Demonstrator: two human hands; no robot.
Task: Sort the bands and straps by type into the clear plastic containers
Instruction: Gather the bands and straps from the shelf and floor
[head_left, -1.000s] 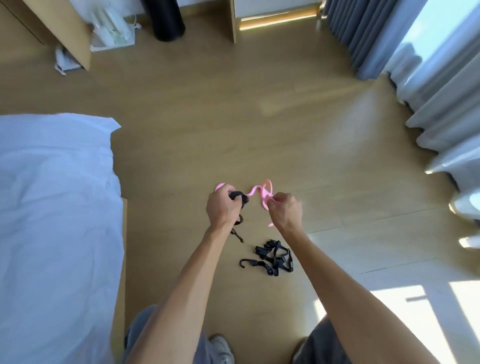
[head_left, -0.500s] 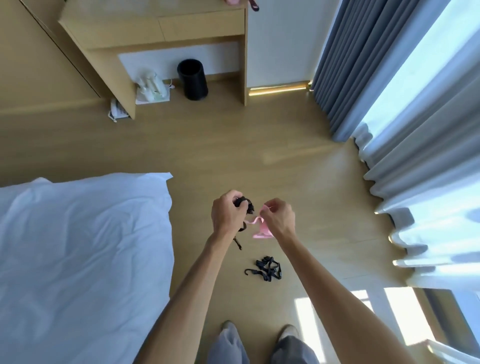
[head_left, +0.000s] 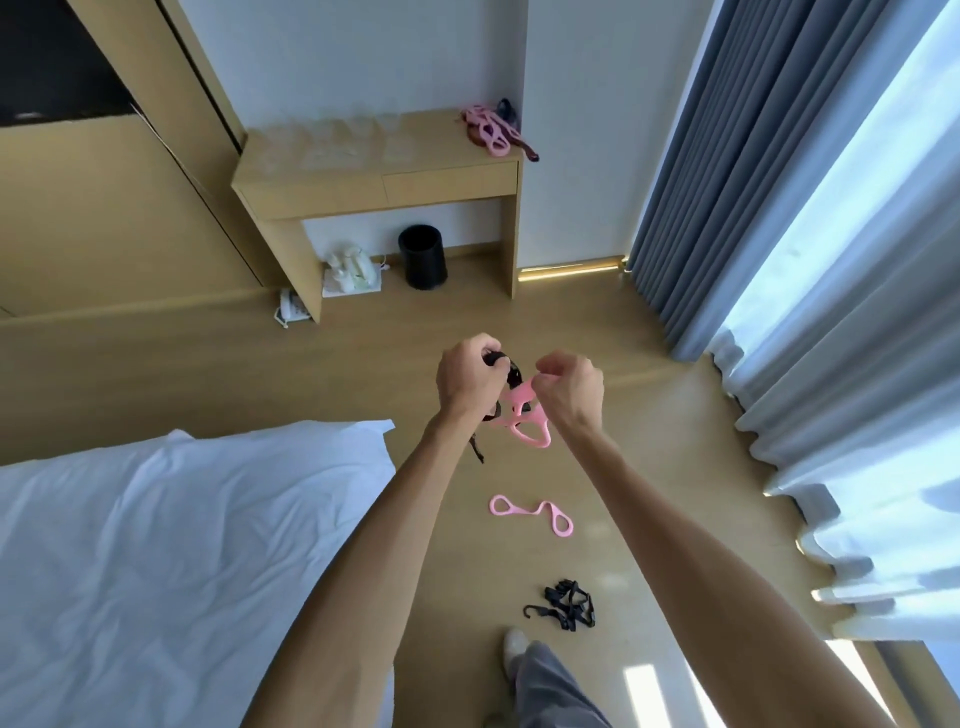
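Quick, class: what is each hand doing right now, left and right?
Left hand: fingers curled round a bunch of black straps.
Right hand: fingers pinching the pink rubbery looped band hanging between the hands.

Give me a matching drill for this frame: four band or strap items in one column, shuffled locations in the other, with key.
Things:
1. pink band with two loops
2. black strap bundle
3. pink band pile
4. black strap

Places:
A. on the wooden desk, at its right end
B. gripped in the left hand
C. flat on the floor between the hands and the black bundle
D. on the floor nearest the person's shoe

Pairs: 1-C, 2-D, 3-A, 4-B
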